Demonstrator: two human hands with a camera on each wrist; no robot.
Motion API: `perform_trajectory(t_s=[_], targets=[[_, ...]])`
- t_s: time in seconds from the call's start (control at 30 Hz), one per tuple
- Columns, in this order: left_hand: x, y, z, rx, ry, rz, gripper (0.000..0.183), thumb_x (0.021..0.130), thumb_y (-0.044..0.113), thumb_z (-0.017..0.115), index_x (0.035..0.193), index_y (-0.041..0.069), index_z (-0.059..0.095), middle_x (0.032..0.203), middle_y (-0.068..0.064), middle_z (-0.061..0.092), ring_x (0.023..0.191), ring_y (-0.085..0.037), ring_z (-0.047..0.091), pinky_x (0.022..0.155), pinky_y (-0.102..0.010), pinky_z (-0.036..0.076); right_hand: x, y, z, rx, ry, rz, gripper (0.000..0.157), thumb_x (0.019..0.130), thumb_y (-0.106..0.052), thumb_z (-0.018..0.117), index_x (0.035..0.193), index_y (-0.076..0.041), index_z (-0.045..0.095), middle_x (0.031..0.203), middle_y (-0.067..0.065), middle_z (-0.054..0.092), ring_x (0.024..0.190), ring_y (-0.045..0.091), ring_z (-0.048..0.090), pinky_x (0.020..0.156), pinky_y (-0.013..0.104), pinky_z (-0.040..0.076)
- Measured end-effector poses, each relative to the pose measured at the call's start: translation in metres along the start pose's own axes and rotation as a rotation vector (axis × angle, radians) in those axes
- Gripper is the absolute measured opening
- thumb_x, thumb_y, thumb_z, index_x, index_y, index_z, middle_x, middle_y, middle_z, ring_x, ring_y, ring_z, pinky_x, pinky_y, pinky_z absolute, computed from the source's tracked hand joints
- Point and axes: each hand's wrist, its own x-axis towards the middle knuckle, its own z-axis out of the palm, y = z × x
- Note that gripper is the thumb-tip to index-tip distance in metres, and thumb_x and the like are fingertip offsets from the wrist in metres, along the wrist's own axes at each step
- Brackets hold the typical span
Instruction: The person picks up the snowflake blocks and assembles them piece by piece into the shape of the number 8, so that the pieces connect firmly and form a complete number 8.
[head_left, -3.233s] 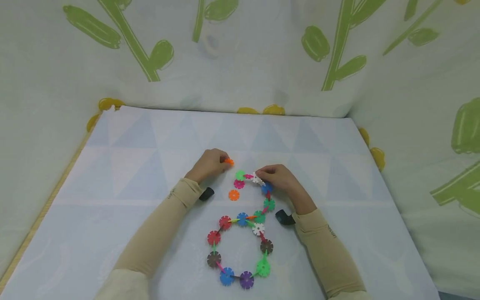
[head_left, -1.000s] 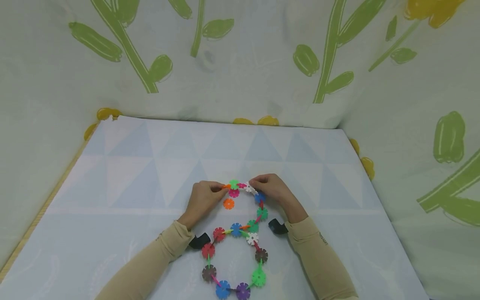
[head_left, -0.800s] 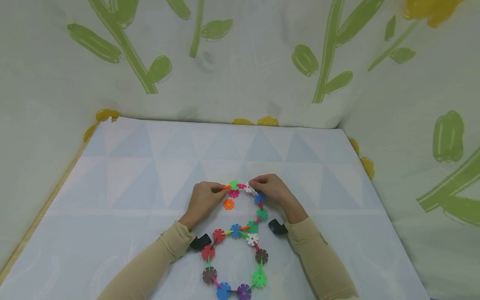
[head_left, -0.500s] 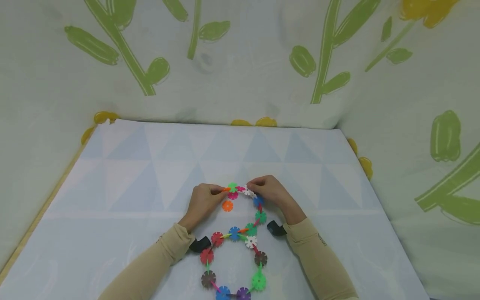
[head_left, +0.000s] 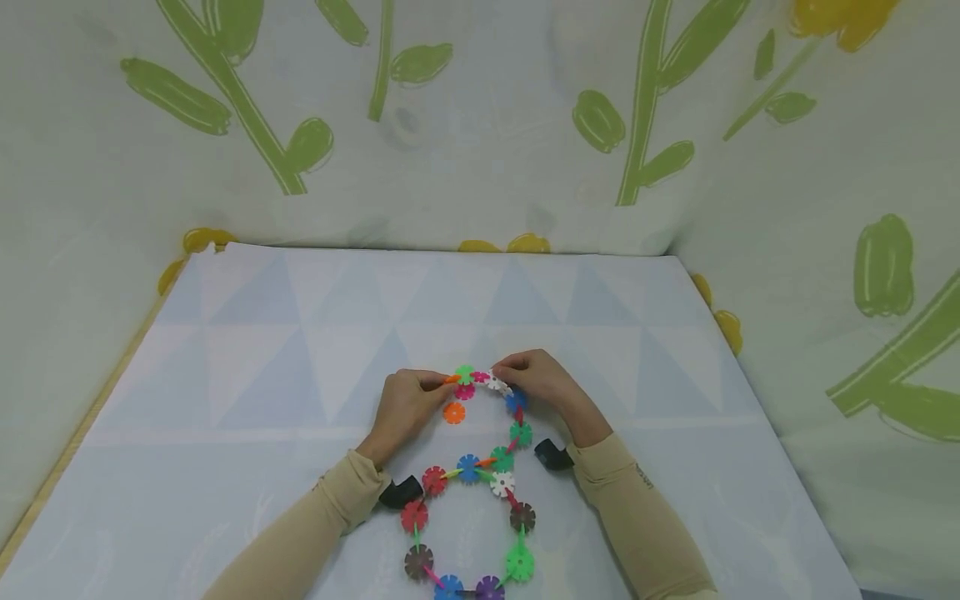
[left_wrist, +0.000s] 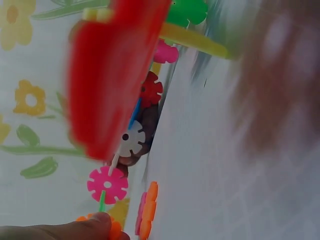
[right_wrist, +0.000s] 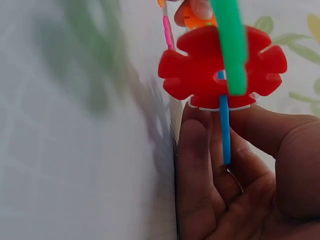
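Note:
My left hand (head_left: pixel 405 408) pinches an orange slotted disc (head_left: pixel 452 379) between thumb and fingertips. The orange disc meets the light green slotted disc (head_left: pixel 465 375) at the far end of a chain; whether its slot is fully seated I cannot tell. My right hand (head_left: pixel 546 382) holds the chain at a white slotted disc (head_left: pixel 494 382), a pink disc (head_left: pixel 480 377) linking it to the green one. In the right wrist view, a red disc (left_wrist: pixel 151 90) and a blue disc (right_wrist: pixel 224 132) sit near my right fingers. The chain curves down into a ring of coloured discs.
A loose orange disc (head_left: pixel 453 413) and a loose pink disc (head_left: pixel 465 392) lie just inside the chain's curve. The ring's near discs, such as a purple one (head_left: pixel 490 588), reach the lower frame edge. Black wrist cameras (head_left: pixel 552 455) hang close to the chain.
Since 3.2 seconds ago, my left hand has brought the orange disc rightward and nearer, from apart to against the green disc. My right hand keeps its hold; over the last second both hands barely move.

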Motion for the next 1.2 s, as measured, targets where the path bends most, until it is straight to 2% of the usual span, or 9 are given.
perform_trajectory(t_s=[0.2, 0.33, 0.5, 0.63, 0.73, 0.87, 1.07, 1.2], targets=[[0.001, -0.001, 0.001, 0.004, 0.009, 0.009, 0.022, 0.088, 0.028, 0.081, 0.102, 0.011, 0.083, 0.097, -0.004, 0.08, 0.092, -0.019, 0.069, 0.08, -0.033, 0.057, 0.002, 0.001, -0.003, 0.0, -0.032, -0.016, 0.036, 0.098, -0.041, 0.067, 0.12, -0.014, 0.075, 0.115, 0.005, 0.073, 0.104, 0.02, 0.063, 0.101, 0.044, 0.052], [0.001, -0.001, 0.002, -0.002, 0.005, 0.002, 0.022, 0.088, 0.027, 0.081, 0.103, 0.01, 0.082, 0.096, -0.004, 0.08, 0.088, -0.017, 0.068, 0.075, -0.029, 0.055, 0.005, 0.0, -0.005, -0.01, -0.056, -0.047, 0.035, 0.099, -0.045, 0.065, 0.118, -0.018, 0.076, 0.107, 0.003, 0.072, 0.095, 0.018, 0.061, 0.091, 0.037, 0.054], [0.0, 0.0, 0.0, -0.019, 0.003, -0.009, 0.021, 0.088, 0.026, 0.081, 0.103, 0.012, 0.082, 0.095, -0.003, 0.08, 0.086, -0.015, 0.068, 0.073, -0.027, 0.053, 0.012, -0.004, -0.005, 0.007, -0.089, -0.09, 0.034, 0.099, -0.046, 0.064, 0.116, -0.019, 0.077, 0.102, -0.001, 0.07, 0.087, 0.016, 0.058, 0.079, 0.027, 0.051], [0.0, 0.001, -0.001, -0.025, -0.003, -0.004, 0.022, 0.088, 0.027, 0.081, 0.104, 0.013, 0.082, 0.096, -0.003, 0.08, 0.086, -0.015, 0.068, 0.074, -0.027, 0.053, 0.017, -0.009, -0.005, 0.0, -0.116, -0.098, 0.038, 0.097, -0.048, 0.066, 0.115, -0.016, 0.077, 0.092, 0.001, 0.066, 0.08, 0.017, 0.056, 0.073, 0.028, 0.048], [0.0, 0.001, -0.002, -0.031, -0.007, -0.009, 0.023, 0.088, 0.028, 0.081, 0.105, 0.013, 0.082, 0.097, -0.002, 0.08, 0.085, -0.014, 0.067, 0.073, -0.027, 0.053, 0.019, -0.012, -0.004, -0.025, -0.134, -0.089, 0.041, 0.096, -0.051, 0.066, 0.115, -0.016, 0.077, 0.093, 0.001, 0.065, 0.081, 0.017, 0.057, 0.073, 0.029, 0.048], [0.0, 0.0, -0.002, -0.037, -0.012, -0.008, 0.022, 0.087, 0.027, 0.082, 0.104, 0.014, 0.082, 0.096, -0.002, 0.08, 0.08, -0.012, 0.067, 0.07, -0.026, 0.052, 0.022, -0.014, -0.002, -0.039, -0.159, -0.087, 0.038, 0.097, -0.049, 0.066, 0.112, -0.017, 0.078, 0.094, -0.001, 0.063, 0.084, 0.016, 0.054, 0.072, 0.028, 0.046], [0.0, -0.001, -0.003, -0.025, -0.069, 0.023, 0.023, 0.088, 0.029, 0.081, 0.106, 0.016, 0.082, 0.093, -0.002, 0.079, 0.07, -0.012, 0.064, 0.059, -0.026, 0.046, 0.021, -0.018, 0.0, -0.023, -0.171, -0.091, 0.027, 0.097, -0.038, 0.069, 0.106, -0.016, 0.08, 0.096, -0.001, 0.068, 0.087, 0.016, 0.054, 0.072, 0.027, 0.047], [0.001, 0.0, -0.007, 0.031, -0.131, 0.046, 0.023, 0.089, 0.029, 0.079, 0.108, 0.016, 0.08, 0.09, 0.0, 0.077, 0.072, -0.012, 0.062, 0.063, -0.027, 0.048, 0.021, -0.018, -0.002, -0.043, -0.161, -0.072, 0.026, 0.096, -0.037, 0.07, 0.108, -0.016, 0.08, 0.104, 0.0, 0.072, 0.091, 0.018, 0.058, 0.075, 0.028, 0.049]])
